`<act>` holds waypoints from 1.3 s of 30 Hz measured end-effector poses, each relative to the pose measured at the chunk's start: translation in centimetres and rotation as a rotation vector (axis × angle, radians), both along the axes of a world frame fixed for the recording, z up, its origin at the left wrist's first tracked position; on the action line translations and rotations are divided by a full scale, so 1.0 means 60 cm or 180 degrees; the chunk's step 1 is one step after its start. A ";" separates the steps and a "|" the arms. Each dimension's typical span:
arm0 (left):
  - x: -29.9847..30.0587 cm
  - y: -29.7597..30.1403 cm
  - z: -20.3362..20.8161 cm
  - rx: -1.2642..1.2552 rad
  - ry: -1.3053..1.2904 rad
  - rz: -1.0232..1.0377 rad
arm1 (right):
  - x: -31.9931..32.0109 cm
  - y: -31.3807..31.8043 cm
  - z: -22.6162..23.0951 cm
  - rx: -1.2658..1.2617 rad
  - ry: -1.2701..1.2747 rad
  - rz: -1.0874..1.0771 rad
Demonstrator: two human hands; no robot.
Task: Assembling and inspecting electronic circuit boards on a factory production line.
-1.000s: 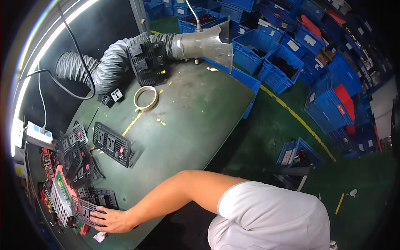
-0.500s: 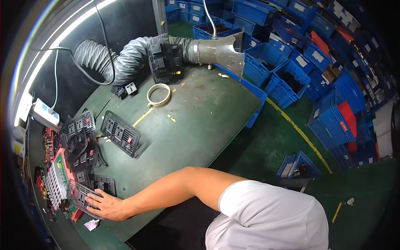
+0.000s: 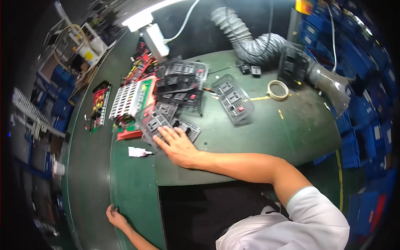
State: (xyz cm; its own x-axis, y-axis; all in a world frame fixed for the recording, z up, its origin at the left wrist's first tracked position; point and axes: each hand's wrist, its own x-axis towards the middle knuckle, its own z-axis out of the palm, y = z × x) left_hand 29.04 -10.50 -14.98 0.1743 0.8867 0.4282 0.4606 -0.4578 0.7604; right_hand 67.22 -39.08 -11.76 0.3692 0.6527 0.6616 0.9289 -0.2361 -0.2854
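Observation:
My right hand [image 3: 180,146] reaches in from the right and lies with spread fingers on a black slotted plastic panel [image 3: 155,121]; its thumb side is partly hidden. Under and beside that panel are another black panel [image 3: 191,130] and a pile of similar panels with sockets [image 3: 179,83]. At the lower left, over the green bench, my left hand [image 3: 116,217] is closed with curled fingers. A small dark bit shows at its fingertips, too small to name. A separate black panel with a red switch [image 3: 234,100] rests on the table.
A white perforated metal case on a red-edged base [image 3: 125,100], a wired circuit board [image 3: 100,106] and a small white-pink packet [image 3: 139,152] lie leftward. A tape roll [image 3: 278,90], grey duct hose [image 3: 266,45] and power strip [image 3: 157,41] are farther back. Blue bins [image 3: 360,141] stand right.
My view has swung left, bringing the left bench and my left hand into sight. My right hand stays on the slotted panel.

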 end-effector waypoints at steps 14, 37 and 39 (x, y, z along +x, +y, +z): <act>0.026 -0.044 0.022 0.0072 -0.0129 -0.0010 | -0.005 -0.002 0.020 -0.0147 0.0182 0.0161; 0.035 -0.042 0.018 0.0226 -0.0253 -0.0128 | 0.003 -0.003 0.019 0.0166 0.0316 0.0272; 0.038 -0.042 0.019 0.0118 -0.0228 -0.0101 | 0.006 -0.005 0.017 0.0248 0.0257 0.0291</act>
State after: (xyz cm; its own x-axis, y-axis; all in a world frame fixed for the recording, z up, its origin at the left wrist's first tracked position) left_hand 31.33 -13.03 -13.85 0.1698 0.8645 0.4732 0.3903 -0.4998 0.7732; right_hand 67.57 -39.39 -10.73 0.3645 0.6338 0.6822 0.9188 -0.1257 -0.3741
